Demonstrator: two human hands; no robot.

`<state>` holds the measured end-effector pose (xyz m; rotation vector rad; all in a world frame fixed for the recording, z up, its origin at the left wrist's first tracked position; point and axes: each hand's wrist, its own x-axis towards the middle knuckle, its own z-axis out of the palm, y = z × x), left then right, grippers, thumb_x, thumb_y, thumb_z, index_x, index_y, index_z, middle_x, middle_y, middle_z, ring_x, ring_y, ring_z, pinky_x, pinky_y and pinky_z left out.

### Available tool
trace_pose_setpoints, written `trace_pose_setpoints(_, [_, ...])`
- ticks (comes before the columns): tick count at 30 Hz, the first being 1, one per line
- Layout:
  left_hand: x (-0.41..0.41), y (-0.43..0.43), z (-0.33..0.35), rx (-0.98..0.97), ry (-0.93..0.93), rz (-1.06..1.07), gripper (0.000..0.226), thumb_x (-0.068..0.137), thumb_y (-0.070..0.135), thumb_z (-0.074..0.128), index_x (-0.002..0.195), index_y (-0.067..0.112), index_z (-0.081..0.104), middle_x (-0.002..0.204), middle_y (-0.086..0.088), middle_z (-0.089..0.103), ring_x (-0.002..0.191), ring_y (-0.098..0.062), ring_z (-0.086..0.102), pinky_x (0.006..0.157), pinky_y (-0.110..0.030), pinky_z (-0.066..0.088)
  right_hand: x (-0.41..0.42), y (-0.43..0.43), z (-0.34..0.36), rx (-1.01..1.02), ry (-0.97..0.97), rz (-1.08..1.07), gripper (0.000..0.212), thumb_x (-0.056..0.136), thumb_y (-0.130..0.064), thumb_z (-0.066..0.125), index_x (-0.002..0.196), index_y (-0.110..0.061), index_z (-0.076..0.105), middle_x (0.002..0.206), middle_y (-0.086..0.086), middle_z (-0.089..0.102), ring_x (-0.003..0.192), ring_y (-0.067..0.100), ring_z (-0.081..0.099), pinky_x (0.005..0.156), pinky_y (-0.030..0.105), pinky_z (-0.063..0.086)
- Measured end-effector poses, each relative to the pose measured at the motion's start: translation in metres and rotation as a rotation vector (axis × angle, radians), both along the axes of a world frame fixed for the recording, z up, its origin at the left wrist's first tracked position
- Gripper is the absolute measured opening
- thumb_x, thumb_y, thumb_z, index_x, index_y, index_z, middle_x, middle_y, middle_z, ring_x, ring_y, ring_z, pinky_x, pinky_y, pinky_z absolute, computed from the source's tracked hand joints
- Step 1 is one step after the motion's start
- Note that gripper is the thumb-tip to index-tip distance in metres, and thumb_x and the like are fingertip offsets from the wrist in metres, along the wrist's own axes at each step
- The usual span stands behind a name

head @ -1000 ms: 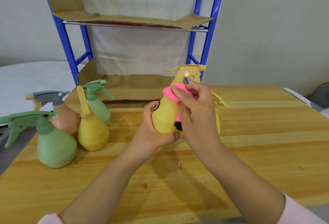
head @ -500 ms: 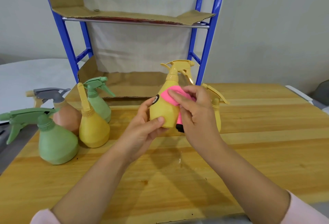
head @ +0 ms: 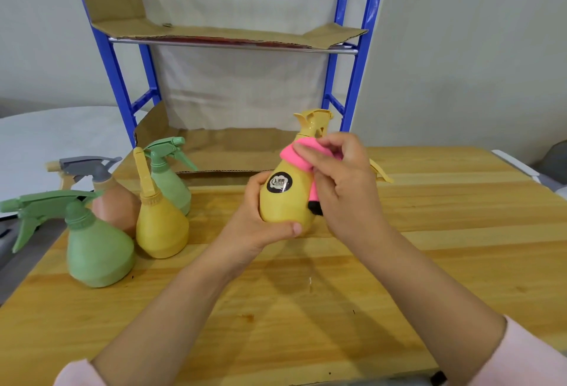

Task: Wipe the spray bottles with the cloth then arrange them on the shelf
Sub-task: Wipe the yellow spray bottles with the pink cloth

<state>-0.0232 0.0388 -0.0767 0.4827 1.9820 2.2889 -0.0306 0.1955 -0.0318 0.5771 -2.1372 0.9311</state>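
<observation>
My left hand grips the base of a yellow spray bottle held above the wooden table; its black round label faces me. My right hand pinches a pink cloth against the bottle's shoulder and neck. Another yellow bottle's trigger pokes out behind my right hand; its body is hidden. The blue shelf with cardboard-lined levels stands behind.
On the table's left stand a large green bottle, a peach bottle with a grey head, a yellow bottle and a small green bottle. The shelf's lower cardboard level holds nothing.
The held bottle has turned so its black label now faces me. My right hand has slid the pink cloth up around the neck.
</observation>
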Motion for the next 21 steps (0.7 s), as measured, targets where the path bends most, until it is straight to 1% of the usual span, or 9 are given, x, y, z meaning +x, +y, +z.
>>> trace_pose_setpoints(3, [0.003, 0.002, 0.002, -0.004, 0.01, 0.017, 0.086, 0.045, 0.024, 0.081, 0.121, 0.029, 0.041, 0.111, -0.002, 0.059, 0.088, -0.007, 0.06, 0.067, -0.023, 0.051, -0.008, -0.002, 0.004, -0.054, -0.028, -0.001, 0.04, 0.09, -0.004, 0.05, 0.123, -0.019, 0.064, 0.116, 0.001, 0.047, 0.112, 0.025, 0.047, 0.095, 0.043, 0.047])
trace_pose_setpoints(6, [0.002, 0.002, 0.005, -0.054, 0.052, 0.089, 0.091, 0.046, 0.019, 0.081, 0.126, 0.027, 0.037, 0.113, 0.0, 0.059, 0.09, -0.003, 0.061, 0.07, -0.024, 0.052, -0.001, -0.008, -0.002, -0.06, -0.034, 0.029, 0.04, 0.089, -0.003, 0.052, 0.121, -0.021, 0.065, 0.114, -0.002, 0.046, 0.111, 0.025, 0.046, 0.094, 0.042, 0.048])
trace_pose_setpoints(8, [-0.001, 0.001, 0.008, -0.097, 0.071, 0.149, 0.097, 0.051, 0.008, 0.083, 0.132, 0.027, 0.034, 0.116, 0.0, 0.057, 0.092, -0.004, 0.062, 0.07, -0.025, 0.054, 0.007, -0.012, -0.011, -0.006, -0.027, 0.042, 0.039, 0.087, -0.002, 0.054, 0.119, -0.02, 0.067, 0.113, -0.003, 0.046, 0.111, 0.023, 0.045, 0.094, 0.036, 0.047])
trace_pose_setpoints(11, [-0.004, -0.001, 0.011, -0.109, 0.076, 0.187, 0.102, 0.059, -0.002, 0.085, 0.14, 0.024, 0.029, 0.117, 0.004, 0.056, 0.094, -0.003, 0.062, 0.07, -0.02, 0.053, 0.017, -0.016, -0.023, 0.098, -0.007, 0.058, 0.04, 0.085, -0.001, 0.053, 0.116, -0.019, 0.07, 0.113, 0.002, 0.051, 0.106, 0.022, 0.045, 0.09, 0.027, 0.042])
trace_pose_setpoints(13, [-0.006, -0.002, 0.011, -0.091, 0.084, 0.172, 0.095, 0.061, -0.009, 0.081, 0.138, 0.019, 0.032, 0.113, 0.004, 0.058, 0.09, 0.002, 0.063, 0.068, -0.017, 0.051, 0.021, -0.017, -0.028, 0.139, 0.006, 0.071, 0.039, 0.085, -0.001, 0.054, 0.115, -0.019, 0.07, 0.113, 0.003, 0.052, 0.106, 0.022, 0.046, 0.09, 0.023, 0.041])
trace_pose_setpoints(15, [-0.006, -0.004, 0.009, -0.109, 0.105, 0.152, 0.087, 0.066, -0.011, 0.077, 0.136, 0.021, 0.035, 0.114, 0.003, 0.058, 0.089, 0.002, 0.062, 0.069, -0.017, 0.05, 0.02, -0.016, -0.025, 0.12, -0.003, 0.075, 0.039, 0.085, 0.0, 0.053, 0.115, -0.019, 0.07, 0.112, 0.003, 0.053, 0.106, 0.021, 0.046, 0.091, 0.02, 0.04])
trace_pose_setpoints(17, [-0.006, -0.005, 0.006, -0.149, 0.136, 0.142, 0.088, 0.064, -0.005, 0.079, 0.134, 0.025, 0.034, 0.117, 0.001, 0.055, 0.091, 0.002, 0.06, 0.07, -0.019, 0.051, 0.015, -0.014, -0.019, 0.079, -0.01, 0.058, 0.039, 0.086, -0.001, 0.052, 0.114, -0.019, 0.07, 0.111, 0.003, 0.053, 0.105, 0.022, 0.047, 0.092, 0.023, 0.041])
trace_pose_setpoints(18, [-0.006, -0.005, 0.005, -0.174, 0.154, 0.143, 0.09, 0.061, -0.002, 0.08, 0.134, 0.025, 0.034, 0.118, 0.0, 0.053, 0.09, 0.003, 0.058, 0.07, -0.018, 0.051, 0.01, -0.012, -0.015, 0.059, -0.014, 0.042, 0.038, 0.086, -0.002, 0.051, 0.115, -0.019, 0.07, 0.111, 0.002, 0.053, 0.106, 0.023, 0.047, 0.093, 0.027, 0.042])
trace_pose_setpoints(21, [-0.004, -0.002, 0.002, -0.252, 0.215, 0.18, 0.096, 0.053, 0.007, 0.084, 0.132, 0.024, 0.034, 0.123, -0.003, 0.05, 0.092, 0.01, 0.053, 0.074, -0.009, 0.045, -0.004, -0.006, -0.005, -0.019, -0.031, 0.011, 0.04, 0.086, -0.005, 0.048, 0.118, -0.019, 0.068, 0.111, -0.002, 0.047, 0.108, 0.025, 0.048, 0.093, 0.04, 0.047])
